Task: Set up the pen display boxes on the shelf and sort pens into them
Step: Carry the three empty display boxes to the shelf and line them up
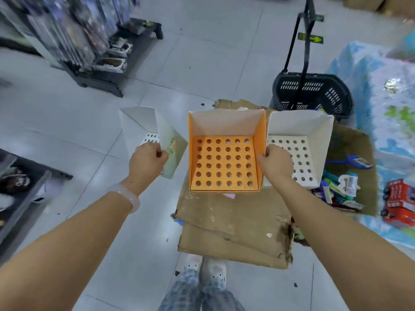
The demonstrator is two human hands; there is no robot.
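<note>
I hold three empty pen display boxes in the air above the floor. My left hand [148, 158] grips the side wall of a white box with a pale green outside [143, 124]. My right hand [275, 164] pinches together the adjoining walls of an orange box [224, 162] and a white box [298, 140]. Each box has a perforated insert of round holes at its bottom. No pens stand in any box. Several packaged pens [336, 191] lie on the cardboard at the right.
Flattened cardboard [235, 225] lies on the tiled floor under the boxes. A black wheeled basket [314, 93] stands behind at the right. Dark shelving [78, 46] is at the far left and a lower shelf [20, 187] at the near left. Wrapped goods [386, 108] pile up on the right.
</note>
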